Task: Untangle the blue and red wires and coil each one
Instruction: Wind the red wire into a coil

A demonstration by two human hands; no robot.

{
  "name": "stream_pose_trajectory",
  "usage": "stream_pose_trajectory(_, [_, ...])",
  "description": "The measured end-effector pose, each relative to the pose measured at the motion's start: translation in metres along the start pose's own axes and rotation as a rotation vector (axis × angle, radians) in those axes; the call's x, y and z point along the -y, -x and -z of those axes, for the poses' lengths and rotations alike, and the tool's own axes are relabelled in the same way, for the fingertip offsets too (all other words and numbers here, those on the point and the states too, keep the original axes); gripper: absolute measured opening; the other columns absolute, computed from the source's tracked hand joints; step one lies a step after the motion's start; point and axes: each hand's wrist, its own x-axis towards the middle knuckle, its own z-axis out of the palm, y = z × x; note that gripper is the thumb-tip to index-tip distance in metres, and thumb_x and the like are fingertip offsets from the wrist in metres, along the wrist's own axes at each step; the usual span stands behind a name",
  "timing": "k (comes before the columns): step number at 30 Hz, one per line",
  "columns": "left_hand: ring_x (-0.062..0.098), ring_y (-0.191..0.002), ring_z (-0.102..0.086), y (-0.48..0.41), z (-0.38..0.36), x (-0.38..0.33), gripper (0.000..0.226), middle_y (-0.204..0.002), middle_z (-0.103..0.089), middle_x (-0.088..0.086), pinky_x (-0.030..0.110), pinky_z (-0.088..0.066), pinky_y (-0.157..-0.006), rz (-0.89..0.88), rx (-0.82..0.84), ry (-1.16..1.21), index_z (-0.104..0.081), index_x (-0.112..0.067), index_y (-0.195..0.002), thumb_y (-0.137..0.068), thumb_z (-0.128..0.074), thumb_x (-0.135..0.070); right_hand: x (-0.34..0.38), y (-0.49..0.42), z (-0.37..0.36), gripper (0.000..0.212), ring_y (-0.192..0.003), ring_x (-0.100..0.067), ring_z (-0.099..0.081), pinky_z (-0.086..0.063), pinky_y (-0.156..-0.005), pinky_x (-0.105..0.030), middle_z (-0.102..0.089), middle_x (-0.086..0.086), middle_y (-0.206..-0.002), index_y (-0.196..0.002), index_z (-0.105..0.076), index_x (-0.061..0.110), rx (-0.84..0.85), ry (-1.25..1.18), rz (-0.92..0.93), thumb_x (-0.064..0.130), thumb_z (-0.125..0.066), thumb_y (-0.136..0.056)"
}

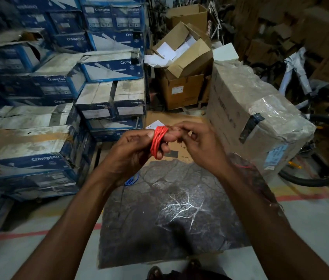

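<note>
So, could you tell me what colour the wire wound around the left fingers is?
Red, head view.

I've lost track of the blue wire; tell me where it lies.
In the head view, the blue wire lies on the dark mat, at its left edge, just beneath the left wrist.

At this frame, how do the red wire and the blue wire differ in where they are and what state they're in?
The red wire is wound in a tight bundle around the left hand's fingers, held up in the air; the blue wire lies low on the dark mat, untouched. The red wire shows fully; the blue wire is mostly hidden behind the left wrist, so its coiling cannot be judged. The right hand works at the red wire, not the blue. Both are thin.
</note>
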Motion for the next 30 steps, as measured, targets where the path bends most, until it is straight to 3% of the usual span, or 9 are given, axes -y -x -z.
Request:
stream_pose_trajectory(5, [0.011, -0.080, -0.061, -0.008, -0.004, 0.005, 0.038, -0.107, -0.073, 0.010, 0.017, -0.053, -0.072, -0.002, -0.092, 0.120, -0.065, 0.008, -0.117, -0.103, -0.037, -0.012, -0.001, 0.038, -0.038, 0.034, -0.060, -0.004, -0.064, -0.052, -0.058, -0.033, -0.070, 0.011, -0.070, -0.108, -0.074, 0.032, 0.081, -0.046, -0.076, 0.054, -0.048, -0.103])
stream_pose_trajectory(9, [0.010, -0.092, -0.069, -0.014, -0.006, 0.016, 0.038, -0.125, -0.068, 0.016, 0.016, -0.055, -0.074, 0.007, -0.174, 0.174, -0.058, 0.011, -0.122, -0.102, -0.039, -0.015, 0.001, 0.064, -0.054, 0.036, -0.060, -0.005, -0.063, -0.052, -0.060, -0.033, -0.068, 0.009, -0.066, -0.102, -0.074, 0.029, 0.117, -0.089, -0.128, 0.052, -0.047, -0.106])
stream_pose_trajectory(13, [0.016, -0.102, -0.070, -0.023, 0.000, 0.026, 0.036, -0.129, -0.066, 0.018, 0.019, -0.057, -0.078, -0.018, -0.274, 0.275, -0.056, 0.008, -0.124, -0.101, -0.044, -0.017, 0.007, 0.085, -0.059, 0.036, -0.058, -0.007, -0.061, -0.055, -0.061, -0.039, -0.062, 0.005, -0.063, -0.105, -0.072, 0.035, 0.168, -0.046, -0.141, 0.056, -0.043, -0.106])
stream_pose_trajectory(15, [0.018, -0.109, -0.069, -0.028, 0.006, 0.033, 0.036, -0.130, -0.066, 0.015, 0.022, -0.056, -0.082, -0.021, -0.329, 0.145, -0.058, 0.006, -0.126, -0.102, -0.045, -0.017, 0.013, 0.094, -0.057, 0.039, -0.056, -0.010, -0.057, -0.052, -0.060, -0.038, -0.058, 0.002, -0.061, -0.106, -0.070, 0.034, 0.189, 0.025, -0.127, 0.058, -0.040, -0.106])
stream_pose_trajectory(18, [0.020, -0.114, -0.068, -0.030, 0.011, 0.044, 0.031, -0.127, -0.069, 0.008, 0.030, -0.056, -0.087, -0.032, -0.377, -0.235, -0.065, 0.000, -0.122, -0.103, -0.049, -0.018, 0.028, 0.104, -0.049, 0.046, -0.065, -0.012, -0.061, -0.053, -0.067, -0.040, -0.063, 0.002, -0.069, -0.101, -0.065, 0.029, 0.231, 0.194, -0.079, 0.060, -0.031, -0.105])
stream_pose_trajectory(21, [0.018, -0.113, -0.068, -0.028, 0.018, 0.048, 0.030, -0.119, -0.073, 0.007, 0.035, -0.057, -0.090, -0.046, -0.367, -0.466, -0.069, 0.005, -0.115, -0.102, -0.053, -0.017, 0.045, 0.109, -0.032, 0.037, -0.068, -0.017, -0.062, -0.052, -0.067, -0.041, -0.062, 0.005, -0.073, -0.103, -0.058, 0.029, 0.207, 0.254, -0.011, 0.053, -0.030, -0.106])
stream_pose_trajectory(24, [0.016, -0.112, -0.069, -0.022, 0.018, 0.046, 0.027, -0.115, -0.074, 0.007, 0.029, -0.056, -0.085, -0.038, -0.273, -0.566, -0.069, 0.005, -0.116, -0.102, -0.053, -0.012, 0.058, 0.099, -0.007, 0.026, -0.067, -0.012, -0.058, -0.052, -0.064, -0.040, -0.057, 0.012, -0.075, -0.103, -0.056, 0.031, 0.151, 0.246, 0.042, 0.045, -0.034, -0.107])
stream_pose_trajectory(27, [0.003, -0.098, -0.071, -0.012, 0.012, 0.040, 0.023, -0.103, -0.075, -0.006, 0.016, -0.053, -0.078, -0.039, -0.160, -0.658, -0.073, 0.001, -0.112, -0.101, -0.054, -0.007, 0.059, 0.076, 0.015, 0.022, -0.069, -0.005, -0.055, -0.052, -0.062, -0.039, -0.059, 0.016, -0.081, -0.104, -0.060, 0.033, 0.044, 0.267, 0.089, 0.042, -0.041, -0.108])
stream_pose_trajectory(30, [0.014, -0.094, -0.072, -0.004, 0.011, 0.032, 0.025, -0.103, -0.077, 0.000, 0.021, -0.054, -0.074, -0.003, -0.037, -0.643, -0.072, 0.000, -0.112, -0.101, -0.053, -0.009, 0.052, 0.048, 0.031, 0.020, -0.079, -0.004, -0.060, -0.054, -0.069, -0.040, -0.068, 0.016, -0.094, -0.105, -0.067, 0.033, -0.046, 0.288, 0.112, 0.041, -0.048, -0.106])
